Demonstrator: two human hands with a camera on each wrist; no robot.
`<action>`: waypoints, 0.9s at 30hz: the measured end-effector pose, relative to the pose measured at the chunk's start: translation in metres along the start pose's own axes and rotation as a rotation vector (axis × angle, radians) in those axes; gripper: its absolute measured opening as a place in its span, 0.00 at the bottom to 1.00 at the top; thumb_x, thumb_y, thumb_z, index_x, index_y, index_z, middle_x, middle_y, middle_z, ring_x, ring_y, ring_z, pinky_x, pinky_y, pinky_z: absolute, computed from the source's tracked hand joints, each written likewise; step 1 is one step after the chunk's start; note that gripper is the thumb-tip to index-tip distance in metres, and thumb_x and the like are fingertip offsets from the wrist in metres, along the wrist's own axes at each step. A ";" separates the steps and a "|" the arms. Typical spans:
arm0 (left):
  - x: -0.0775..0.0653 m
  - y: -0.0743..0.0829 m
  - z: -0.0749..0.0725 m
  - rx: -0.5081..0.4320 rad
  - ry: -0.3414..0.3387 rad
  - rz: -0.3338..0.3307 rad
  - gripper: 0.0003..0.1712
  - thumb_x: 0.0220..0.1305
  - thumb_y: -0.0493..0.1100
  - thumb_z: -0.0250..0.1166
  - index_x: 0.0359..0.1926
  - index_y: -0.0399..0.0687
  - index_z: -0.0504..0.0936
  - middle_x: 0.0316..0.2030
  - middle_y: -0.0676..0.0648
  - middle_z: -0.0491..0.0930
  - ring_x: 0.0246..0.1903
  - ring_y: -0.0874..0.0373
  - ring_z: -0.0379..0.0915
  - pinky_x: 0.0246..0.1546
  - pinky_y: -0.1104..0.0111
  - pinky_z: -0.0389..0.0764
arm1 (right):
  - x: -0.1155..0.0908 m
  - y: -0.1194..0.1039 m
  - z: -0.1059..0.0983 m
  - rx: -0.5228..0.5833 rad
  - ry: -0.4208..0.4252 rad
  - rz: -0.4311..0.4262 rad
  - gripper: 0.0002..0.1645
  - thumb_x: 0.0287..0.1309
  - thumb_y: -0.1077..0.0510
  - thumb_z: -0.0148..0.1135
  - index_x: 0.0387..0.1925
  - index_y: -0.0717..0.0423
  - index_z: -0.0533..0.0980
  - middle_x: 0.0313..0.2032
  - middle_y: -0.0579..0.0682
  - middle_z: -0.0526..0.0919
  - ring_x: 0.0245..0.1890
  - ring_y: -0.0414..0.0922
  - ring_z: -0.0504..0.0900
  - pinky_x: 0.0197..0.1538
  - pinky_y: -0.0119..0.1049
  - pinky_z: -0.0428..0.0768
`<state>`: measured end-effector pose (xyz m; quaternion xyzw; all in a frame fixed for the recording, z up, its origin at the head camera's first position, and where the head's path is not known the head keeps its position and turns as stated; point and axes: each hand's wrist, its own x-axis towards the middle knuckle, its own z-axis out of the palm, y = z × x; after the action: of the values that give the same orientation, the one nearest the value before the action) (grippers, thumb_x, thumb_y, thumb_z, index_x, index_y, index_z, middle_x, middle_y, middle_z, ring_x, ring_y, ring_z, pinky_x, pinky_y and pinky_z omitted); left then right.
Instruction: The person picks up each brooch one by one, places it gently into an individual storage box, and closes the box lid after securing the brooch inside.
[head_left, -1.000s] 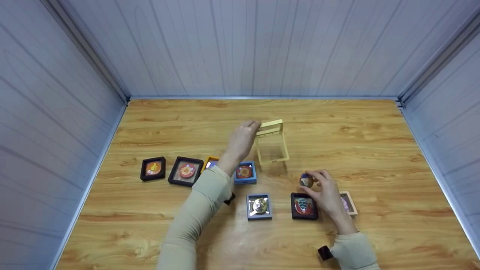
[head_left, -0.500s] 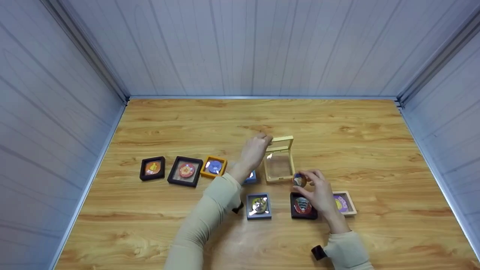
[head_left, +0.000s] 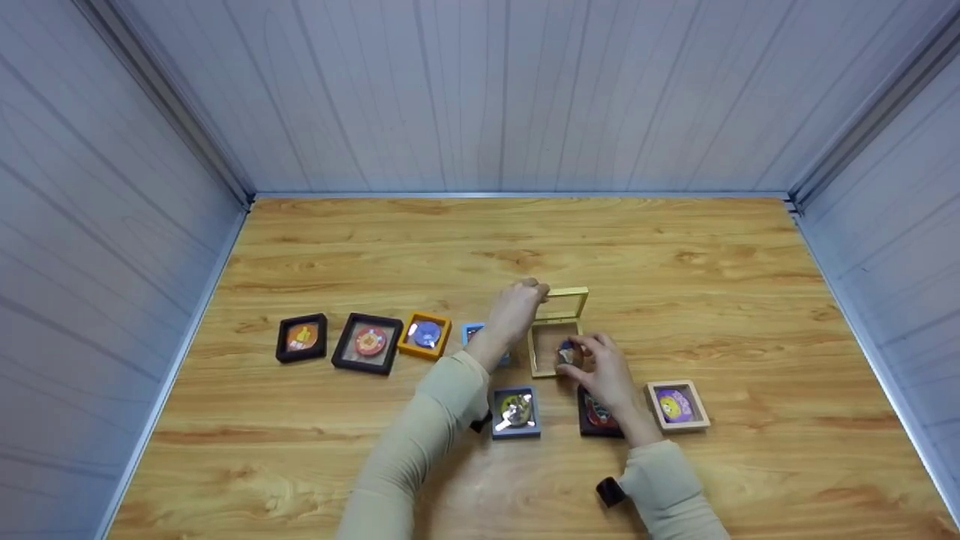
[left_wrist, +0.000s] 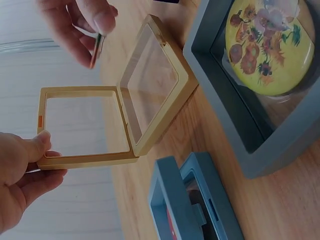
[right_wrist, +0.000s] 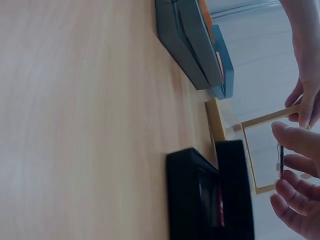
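Note:
A pale yellow display frame [head_left: 533, 352] stands hinged apart on the wooden table, its clear film showing. My left hand [head_left: 517, 315] pinches the corner of its raised lid [left_wrist: 82, 91], thumb on one side in the left wrist view. Over the lower half [left_wrist: 167, 107], my right hand [head_left: 609, 375] holds a small round badge [head_left: 565, 354] by its edges between thumb and fingers. Seen edge-on in both wrist views, the badge [right_wrist: 280, 160] looks thin; it appears apart from the film. A black frame [head_left: 596, 421] lies partly hidden beneath the right hand.
Nearest the hands is a grey-blue frame [head_left: 516, 424] with a yellow flowered badge [left_wrist: 270, 45]. A light blue frame [head_left: 472, 330] sits partly behind the left wrist. Further left are an orange frame [head_left: 425, 334] and two black frames; a beige frame [head_left: 677, 406] lies right.
Lowered toward me, the yellow frame has come down onto the table in my left hand. My right hand has carried the badge left, from beside the frame to over its lower half.

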<state>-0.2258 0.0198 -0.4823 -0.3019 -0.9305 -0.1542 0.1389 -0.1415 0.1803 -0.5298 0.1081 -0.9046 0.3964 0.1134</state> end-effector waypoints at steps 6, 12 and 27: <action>0.001 0.000 0.003 -0.016 -0.034 -0.015 0.06 0.56 0.38 0.59 0.33 0.42 0.81 0.30 0.48 0.79 0.31 0.58 0.76 0.30 0.73 0.76 | 0.007 0.001 0.009 -0.047 -0.038 0.021 0.27 0.34 0.60 0.73 0.41 0.66 0.76 0.34 0.55 0.72 0.33 0.49 0.72 0.38 0.42 0.72; -0.001 0.000 0.007 -0.007 -0.029 -0.001 0.06 0.56 0.38 0.59 0.33 0.42 0.81 0.29 0.48 0.78 0.29 0.57 0.76 0.29 0.72 0.76 | 0.013 0.004 0.012 -0.094 -0.095 0.042 0.28 0.35 0.60 0.72 0.42 0.66 0.75 0.36 0.56 0.72 0.36 0.51 0.72 0.42 0.44 0.72; -0.001 0.000 0.008 -0.013 -0.056 0.006 0.06 0.58 0.36 0.57 0.33 0.42 0.81 0.30 0.47 0.78 0.30 0.57 0.76 0.30 0.71 0.76 | 0.025 0.006 0.019 -0.154 -0.184 0.090 0.25 0.41 0.60 0.68 0.44 0.65 0.74 0.44 0.60 0.72 0.45 0.55 0.72 0.50 0.46 0.69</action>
<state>-0.2264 0.0222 -0.4899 -0.3100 -0.9320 -0.1513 0.1111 -0.1689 0.1677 -0.5391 0.0941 -0.9429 0.3189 0.0199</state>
